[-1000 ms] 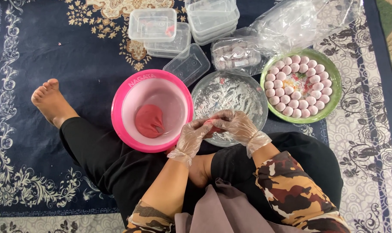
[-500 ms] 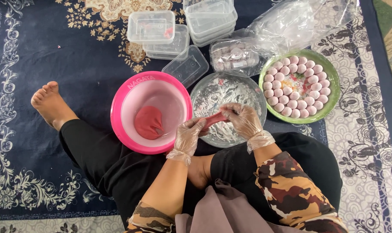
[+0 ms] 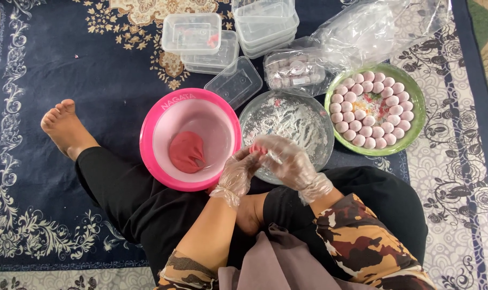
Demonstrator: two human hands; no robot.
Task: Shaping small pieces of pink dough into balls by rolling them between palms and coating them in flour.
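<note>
change: hands sit a bit lower and closer together than half a second ago; the pink piece between them was stretched into a strip, now bunched into a small lump. Bowls and boxes unchanged.
left hand [image 3: 237, 173]: clear plastic glove, fingers curled up against the dough piece, pinching it from the left.
right hand [image 3: 287, 160]: clear plastic glove, fingers closed over the same piece from the right and above; both hands grip it together.
dough piece [image 3: 258, 149]: small, pink-red, mostly hidden by gloved fingers; held over the near rim of the flour bowl, not resting on anything.
flour bowl [image 3: 314, 107]: metal, round, dusted white inside, directly behind the hands, between the pink bowl and the green plate.
pink bowl [image 3: 163, 113]: plastic, left of the flour bowl, rims just about touching; rests against the person's leg.
dough lump [image 3: 186, 152]: red-pink mass lying in the bottom of the pink bowl, well apart from the hands.
green plate [image 3: 413, 126]: right of the flour bowl, filled with rows of pale pink balls [image 3: 368, 104].
clear boxes [image 3: 193, 33]: stacked lidded plastic containers on the carpet behind the bowls; one open box lies tilted near the pink bowl.
plastic bag [image 3: 373, 29]: crumpled, clear, behind the green plate.
carpet [image 3: 66, 64]: dark blue, gold floral pattern; person sits cross-legged on it, bare foot out left.
</note>
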